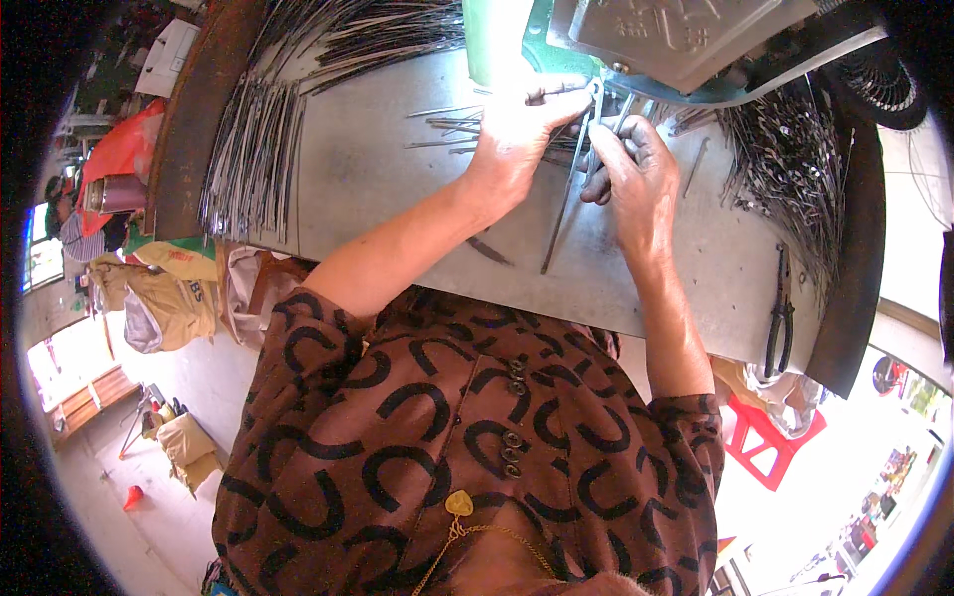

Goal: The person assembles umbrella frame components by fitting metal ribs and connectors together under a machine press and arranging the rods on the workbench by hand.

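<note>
At the foot of a green machine (538,52), my two hands are close together over a grey metal tabletop (388,199). My left hand (515,134), partly washed out by bright light, is closed, its fingertips at the looped upper end of a thin metal rod (562,221). My right hand (638,171) is closed around thin metal rods, thumb and fingers pinching them just below that loop. How many rods it holds is hidden by the fingers. Several loose rods (447,124) lie beside and beneath my left hand.
Long thin rods (253,164) are heaped at the left and back. A pile of rods with worked ends (795,159) fills the right side. Dark-handled pliers (782,308) lie near the right front edge. The machine's grey cover (676,40) overhangs the hands. Below stands a red stool (765,442).
</note>
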### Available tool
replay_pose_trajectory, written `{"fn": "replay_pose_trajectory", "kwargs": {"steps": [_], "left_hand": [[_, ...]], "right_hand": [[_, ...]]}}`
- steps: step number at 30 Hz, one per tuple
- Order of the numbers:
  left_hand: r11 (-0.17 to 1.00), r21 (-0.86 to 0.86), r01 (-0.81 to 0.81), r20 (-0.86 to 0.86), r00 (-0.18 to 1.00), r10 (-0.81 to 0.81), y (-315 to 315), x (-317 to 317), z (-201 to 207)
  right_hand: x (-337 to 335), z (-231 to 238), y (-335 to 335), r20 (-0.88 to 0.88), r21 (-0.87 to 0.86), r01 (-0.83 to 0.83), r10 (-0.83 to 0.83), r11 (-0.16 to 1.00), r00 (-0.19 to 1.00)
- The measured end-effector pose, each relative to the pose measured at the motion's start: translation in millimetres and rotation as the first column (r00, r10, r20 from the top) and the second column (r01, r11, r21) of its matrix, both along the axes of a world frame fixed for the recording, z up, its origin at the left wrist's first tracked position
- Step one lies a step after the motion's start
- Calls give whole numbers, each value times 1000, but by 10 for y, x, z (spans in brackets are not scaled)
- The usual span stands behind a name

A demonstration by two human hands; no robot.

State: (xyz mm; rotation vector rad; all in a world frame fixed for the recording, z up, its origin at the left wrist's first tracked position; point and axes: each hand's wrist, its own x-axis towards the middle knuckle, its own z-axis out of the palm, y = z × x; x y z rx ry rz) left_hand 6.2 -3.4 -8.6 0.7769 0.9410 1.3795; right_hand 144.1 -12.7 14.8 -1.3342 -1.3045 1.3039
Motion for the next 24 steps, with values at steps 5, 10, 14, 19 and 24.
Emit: {"fn": "replay_pose_trajectory", "kwargs": {"steps": [5,10,14,19,24], "left_hand": [[999,-25,-21,-56,998,19,-30,55,49],[997,71,-32,-87,995,38,-15,24,62],[838,494,234,-646,743,173,57,-177,88],[993,-19,116,-255,960,-117,117,-114,135],[964,264,15,-451,886,110,0,-87,61]], "right_hand": [[7,-26,2,-22,-21,-1,0,1000,1000],[84,36,69,28,-65,-95,97,993,995],[244,83,221,-101,-207,-216,199,954,975],[173,60,139,-200,-247,-115,65,962,978],[163,20,142,-218,-226,-122,72,966,973]]}}
